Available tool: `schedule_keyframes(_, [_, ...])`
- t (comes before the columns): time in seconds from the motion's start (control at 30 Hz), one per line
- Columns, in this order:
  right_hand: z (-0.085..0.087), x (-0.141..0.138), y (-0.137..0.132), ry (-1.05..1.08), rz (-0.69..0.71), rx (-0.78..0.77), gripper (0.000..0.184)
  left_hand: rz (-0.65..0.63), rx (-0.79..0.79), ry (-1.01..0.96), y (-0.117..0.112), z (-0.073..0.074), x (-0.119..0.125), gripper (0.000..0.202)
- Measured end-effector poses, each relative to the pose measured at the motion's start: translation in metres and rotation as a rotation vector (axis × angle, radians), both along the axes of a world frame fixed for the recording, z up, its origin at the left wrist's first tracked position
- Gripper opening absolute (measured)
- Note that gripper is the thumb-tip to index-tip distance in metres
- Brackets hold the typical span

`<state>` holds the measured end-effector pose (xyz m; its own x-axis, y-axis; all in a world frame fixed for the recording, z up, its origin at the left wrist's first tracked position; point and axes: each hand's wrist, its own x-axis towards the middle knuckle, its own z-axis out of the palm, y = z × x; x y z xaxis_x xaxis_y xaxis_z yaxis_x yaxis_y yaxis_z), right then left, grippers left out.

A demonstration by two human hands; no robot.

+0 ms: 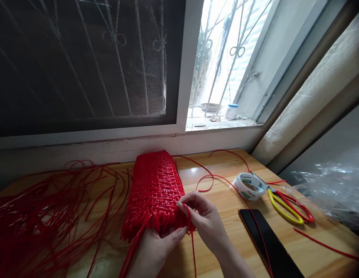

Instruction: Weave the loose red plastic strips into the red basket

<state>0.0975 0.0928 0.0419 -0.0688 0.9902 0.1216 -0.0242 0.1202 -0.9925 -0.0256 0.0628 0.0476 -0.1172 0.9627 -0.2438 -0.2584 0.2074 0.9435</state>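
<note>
A red piece woven from shiny plastic cord (156, 181), shaped like a bag or basket, lies on the wooden table with its near edge toward me. My left hand (163, 245) holds that near edge from below, thumb on the outside and fingers mostly hidden by the weave. At the near right corner, my right hand (204, 216) pinches a red cord (188, 216) between thumb and forefinger, close against the weave. Loose cord ends (137, 245) run down over my left wrist. Another strand (193, 251) hangs below my right hand.
Many loose red cords (29, 220) lie tangled across the left of the wooden table (218, 210). To the right are a roll of tape (249, 186), red-and-yellow scissors (286, 206) and a black phone (266, 239). Clear plastic wrapping (330, 189) lies at the far right. A window stands behind.
</note>
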Motion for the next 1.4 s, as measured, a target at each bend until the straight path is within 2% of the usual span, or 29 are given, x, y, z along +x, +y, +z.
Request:
schedule_keyframes(0.1, [0.004,-0.002,-0.004,-0.012,-0.04,-0.004,0.021,-0.004,-0.058,-0.036,0.001,0.007,0.0,0.026])
schedule_keyframes(0.2, [0.005,-0.002,-0.007,-0.028,-0.068,0.023,0.019,-0.003,-0.089,-0.03,0.001,0.007,-0.001,0.023])
schedule_keyframes(0.5, [-0.002,0.0,-0.004,-0.29,-0.063,0.2,0.008,-0.064,0.001,0.057,0.0,-0.015,-0.002,0.034])
schedule_keyframes(0.7, [0.0,-0.001,-0.003,-0.402,-0.041,0.323,0.011,-0.026,0.038,0.156,0.0,-0.014,-0.002,0.033])
schedule_keyframes(0.83, [0.002,0.002,-0.001,-0.352,-0.02,0.368,0.009,0.012,0.093,0.206,0.004,-0.017,-0.005,0.034])
schedule_keyframes(0.97, [-0.001,0.005,0.001,-0.308,-0.021,0.47,0.016,-0.004,0.091,0.24,0.006,-0.021,-0.007,0.029])
schedule_keyframes(1.1, [-0.005,0.002,0.001,-0.402,-0.004,0.453,0.016,0.004,0.067,0.31,0.005,-0.017,-0.007,0.032])
schedule_keyframes(1.23, [-0.002,0.004,0.001,-0.435,0.041,0.444,0.016,-0.024,0.066,0.265,0.005,-0.015,-0.007,0.03])
schedule_keyframes(1.4, [0.002,0.008,0.0,-0.465,0.029,0.572,0.019,-0.044,0.051,0.174,0.005,-0.015,-0.008,0.029])
